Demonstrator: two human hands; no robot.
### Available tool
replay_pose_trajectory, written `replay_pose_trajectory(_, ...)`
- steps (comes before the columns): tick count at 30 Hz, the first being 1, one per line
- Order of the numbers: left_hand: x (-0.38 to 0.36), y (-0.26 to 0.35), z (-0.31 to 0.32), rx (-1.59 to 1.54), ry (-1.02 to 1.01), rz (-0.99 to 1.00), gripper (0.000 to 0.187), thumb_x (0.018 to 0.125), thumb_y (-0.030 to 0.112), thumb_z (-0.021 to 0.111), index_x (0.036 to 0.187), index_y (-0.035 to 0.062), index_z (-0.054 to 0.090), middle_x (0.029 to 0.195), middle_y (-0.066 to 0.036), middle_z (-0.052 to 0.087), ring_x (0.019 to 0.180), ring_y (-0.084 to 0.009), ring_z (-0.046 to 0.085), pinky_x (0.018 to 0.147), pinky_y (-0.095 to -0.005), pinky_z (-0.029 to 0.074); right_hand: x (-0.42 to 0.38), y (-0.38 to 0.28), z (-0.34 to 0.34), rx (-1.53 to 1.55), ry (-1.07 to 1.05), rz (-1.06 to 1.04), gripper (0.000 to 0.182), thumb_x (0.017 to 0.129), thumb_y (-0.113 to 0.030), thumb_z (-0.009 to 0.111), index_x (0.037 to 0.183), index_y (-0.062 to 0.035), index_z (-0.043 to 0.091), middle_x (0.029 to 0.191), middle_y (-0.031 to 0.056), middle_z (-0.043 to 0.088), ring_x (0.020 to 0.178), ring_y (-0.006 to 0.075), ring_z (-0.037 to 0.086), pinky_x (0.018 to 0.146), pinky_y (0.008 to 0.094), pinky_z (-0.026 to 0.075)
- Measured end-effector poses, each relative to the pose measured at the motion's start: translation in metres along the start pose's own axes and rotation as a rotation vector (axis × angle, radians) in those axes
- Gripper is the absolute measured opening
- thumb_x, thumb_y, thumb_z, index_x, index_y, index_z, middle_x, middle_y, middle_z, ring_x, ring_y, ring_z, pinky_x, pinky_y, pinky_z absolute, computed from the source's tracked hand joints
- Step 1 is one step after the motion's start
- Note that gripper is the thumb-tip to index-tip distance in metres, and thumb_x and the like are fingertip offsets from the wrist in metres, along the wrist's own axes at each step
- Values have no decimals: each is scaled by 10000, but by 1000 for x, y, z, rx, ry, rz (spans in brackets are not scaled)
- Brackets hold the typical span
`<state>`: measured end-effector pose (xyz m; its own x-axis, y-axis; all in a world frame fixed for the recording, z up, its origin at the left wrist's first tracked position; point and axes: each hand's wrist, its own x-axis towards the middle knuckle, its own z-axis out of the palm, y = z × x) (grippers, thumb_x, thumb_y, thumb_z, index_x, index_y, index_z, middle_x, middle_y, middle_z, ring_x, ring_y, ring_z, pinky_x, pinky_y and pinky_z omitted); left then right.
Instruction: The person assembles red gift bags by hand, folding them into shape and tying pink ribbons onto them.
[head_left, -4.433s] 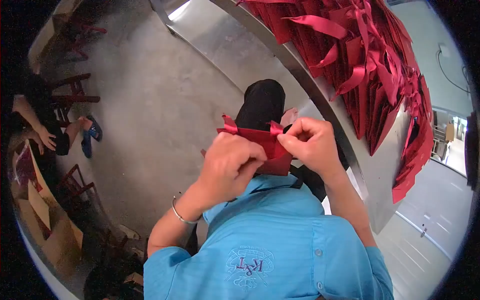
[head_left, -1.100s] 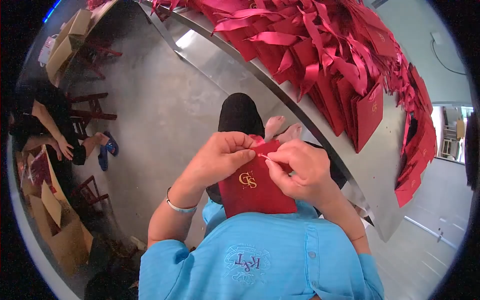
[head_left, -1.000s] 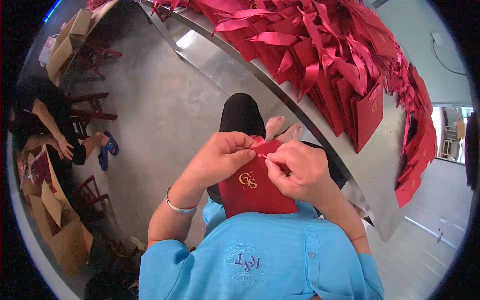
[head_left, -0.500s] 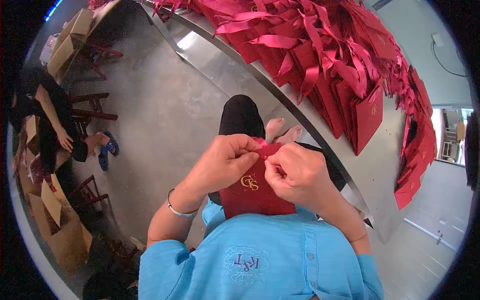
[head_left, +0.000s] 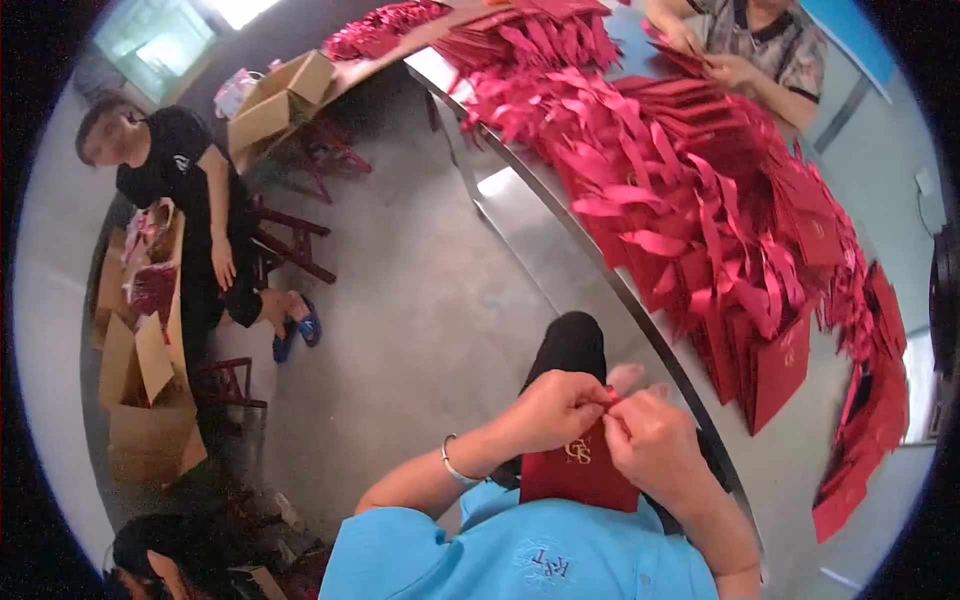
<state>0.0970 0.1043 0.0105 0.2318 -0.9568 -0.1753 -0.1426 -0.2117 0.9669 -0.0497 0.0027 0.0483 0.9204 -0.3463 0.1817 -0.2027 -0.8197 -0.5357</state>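
Observation:
My left hand point(head_left: 560, 408), with a bracelet on its wrist, pinches the top edge of a dark red gift bag point(head_left: 575, 485). Opposite it, my right hand point(head_left: 655, 435) grips the same edge, its fingers curled close to the left ones. Gold letters show on the bag's front, which lies over my lap against my blue shirt. Between the fingertips a bit of bright red ribbon point(head_left: 611, 395) is visible; the exact grip is hidden. Many similar red bags point(head_left: 780, 370) with loose ribbons point(head_left: 690, 240) are heaped on the table to the right.
The metal table's edge point(head_left: 620, 285) runs diagonally past my knees. Across it, a person's hands point(head_left: 725, 68) hold red pieces. At left sits a person in black point(head_left: 200, 180) by open cardboard boxes point(head_left: 150, 430) and wooden stools point(head_left: 295, 240). Another person point(head_left: 165, 550) is at lower left.
The view has tilted up and shifted left, so my hands and the bag appear lower and farther right. More of the table and the co-workers shows. Both hands still pinch the bag's top.

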Motion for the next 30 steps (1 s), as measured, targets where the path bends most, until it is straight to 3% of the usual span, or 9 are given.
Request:
replay_pose_trajectory(6, 2, -4, 4, 23, -36, 34, 175, 831, 51, 593, 982, -13, 652, 832, -114, 686, 782, -148, 636, 714, -317, 521, -6, -10, -10, -41, 161, -20, 83, 705, -46, 680, 749, -50, 611, 726, 99, 594, 605, 280, 599, 523, 380, 479)
replay_pose_trajectory(14, 1, 11, 7, 76, -53, 98, 187, 806, 36, 577, 975, -5, 646, 817, -127, 681, 746, -158, 640, 681, -320, 520, -10, 0, -10, -175, 174, -71, 94, 678, -47, 694, 715, -61, 610, 730, 105, 591, 624, 285, 606, 537, 371, 483)
replay_pose_trajectory(16, 0, 21, 6, 93, -69, 99, 190, 804, 43, 582, 978, -2, 647, 835, -121, 686, 759, -163, 647, 689, -329, 522, -10, -2, -26, 129, 113, -20, 121, 682, -120, 722, 731, -60, 630, 876, 121, 619, 709, 299, 601, 624, 390, 482)
replay_pose_trajectory(18, 0, 29, 8, 95, -77, 126, 195, 801, 61, 592, 982, 19, 653, 846, -125, 684, 777, -185, 660, 695, -340, 521, -11, 9, -33, 131, 196, -111, 76, 698, -84, 706, 727, -49, 645, 893, 127, 641, 704, 284, 605, 630, 379, 488)
replay_pose_trajectory(22, -3, 56, 18, 265, -119, 173, 200, 796, 90, 614, 984, 41, 660, 845, -137, 678, 781, -252, 673, 691, -369, 523, -21, 16, -60, 436, 51, 116, 53, 756, -24, 626, 802, -16, 652, 779, 117, 652, 780, 209, 644, 699, 307, 499)
replay_pose_trajectory(24, -2, 60, 30, 372, -139, 248, 190, 788, 126, 635, 963, 58, 664, 840, -148, 670, 773, -327, 658, 677, -392, 523, -28, 22, -71, 584, -143, 398, 118, 793, -36, 616, 899, -6, 658, 817, 89, 677, 802, 131, 631, 722, 270, 495)
replay_pose_trajectory(25, -4, 66, 35, 377, -133, 328, 179, 772, 145, 649, 934, 71, 668, 811, -151, 665, 755, -356, 646, 657, -420, 521, -30, 28, -76, 582, -132, 399, 118, 793, -36, 616, 899, -6, 658, 817, 89, 677, 802, 131, 631, 722, 270, 495)
replay_pose_trajectory(27, -3, 71, 46, 430, -141, 392, 169, 767, 147, 649, 920, 80, 673, 790, -154, 659, 738, -352, 645, 645, -426, 520, -34, 42, -85, 763, -409, 436, 177, 827, -67, 624, 987, 5, 649, 861, 49, 684, 812, 76, 603, 719, 243, 492)
replay_pose_trajectory(30, 2, 70, 65, 501, -151, 510, 132, 751, 142, 648, 872, 101, 681, 710, -155, 633, 666, -349, 636, 589, -448, 512, -39, 61, -97, 860, -570, 366, 200, 844, -90, 635, 1019, 6, 643, 866, 25, 674, 790, 65, 593, 716, 243, 495)
